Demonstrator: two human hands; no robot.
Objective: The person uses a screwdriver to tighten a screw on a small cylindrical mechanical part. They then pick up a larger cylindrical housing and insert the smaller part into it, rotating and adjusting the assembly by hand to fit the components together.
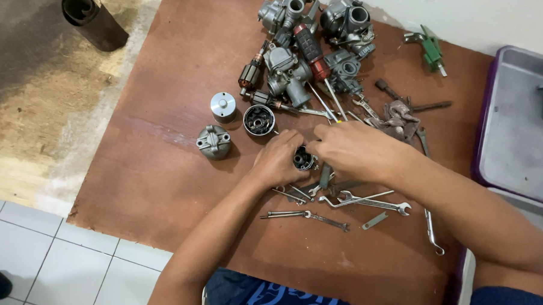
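Brown board (pixel 162 185) lies flat on the floor, bordered by bare stained concrete (pixel 38 102) on the left and white tiles (pixel 57 265) at the near left corner; it carries nearly everything in view. Off the board's right edge sits a purple-rimmed grey tray (pixel 513 137) with a metal part showing at its right side. At the far edge of the board a heap of grey carburettors (pixel 311 45) is piled together, with a red-handled screwdriver (pixel 311 51) lying across them and a small copper-wound motor rotor (pixel 250 73) just left of the heap. On the concrete beyond the far left corner lies a dark rolled tube (pixel 92 20). A green clamp-like tool (pixel 430 50) rests near the far right corner. Near the middle of the board stand a round metal housing (pixel 214 141), a silver cap (pixel 223 106) and an open dark cup-shaped part (pixel 259 120). Several spanners (pixel 366 203) lie scattered toward the near edge.

The left hand (pixel 277 159) is clenched around a small dark cylindrical part (pixel 303 159) at the board's middle, and the right hand (pixel 359 151) grips the same part from the other side, fingers curled over it.
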